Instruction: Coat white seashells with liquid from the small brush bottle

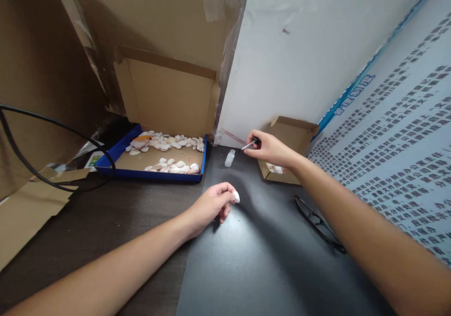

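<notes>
My left hand (217,202) pinches a small white seashell (236,196) between thumb and fingers, above the dark mat. Farther back, my right hand (266,147) grips a thin brush (249,145) with a black cap-like end, its pale stem pointing left and down. Just left of the brush tip is a small uncapped bottle (229,158) with whitish contents, standing on the mat. The brush tip appears apart from the bottle's mouth.
A blue-edged cardboard box (150,177) holds many shells at the left. A smaller open carton (282,178) with shells sits behind my right forearm. Black glasses (319,224) lie on the dark mat (225,278). A black cable (52,123) loops at far left.
</notes>
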Motion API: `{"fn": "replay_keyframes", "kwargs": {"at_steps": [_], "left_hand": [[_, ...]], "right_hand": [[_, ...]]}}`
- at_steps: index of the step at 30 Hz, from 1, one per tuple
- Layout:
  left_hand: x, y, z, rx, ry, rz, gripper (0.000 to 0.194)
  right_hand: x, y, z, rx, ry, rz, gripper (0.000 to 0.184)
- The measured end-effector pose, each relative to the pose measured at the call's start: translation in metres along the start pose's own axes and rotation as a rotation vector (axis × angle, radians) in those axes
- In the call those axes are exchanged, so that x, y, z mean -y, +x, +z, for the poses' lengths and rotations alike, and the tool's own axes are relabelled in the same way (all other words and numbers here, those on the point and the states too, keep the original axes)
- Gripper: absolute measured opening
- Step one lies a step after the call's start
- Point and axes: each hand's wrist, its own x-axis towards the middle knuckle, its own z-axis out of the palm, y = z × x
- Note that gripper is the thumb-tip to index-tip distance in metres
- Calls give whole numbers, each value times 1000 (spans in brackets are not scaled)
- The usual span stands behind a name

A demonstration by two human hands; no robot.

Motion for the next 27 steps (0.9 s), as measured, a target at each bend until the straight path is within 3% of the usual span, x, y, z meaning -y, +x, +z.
{"fn": "replay_keyframes", "kwargs": {"at_steps": [7, 11, 19, 27], "left_hand": [[-4, 0, 0, -40, -80, -5, 13], [-6, -2, 0, -30, -90, -8, 12], [-1, -2, 2, 3, 107, 0, 14], [4, -1, 0, 20, 241, 55, 21]], "right_hand": [[18, -81, 30, -65, 304, 2, 12], [19, -111, 55, -158, 438, 47, 8], [8, -124, 84, -266, 499, 61, 6], [7, -128, 83, -263, 411, 69, 5]]}}
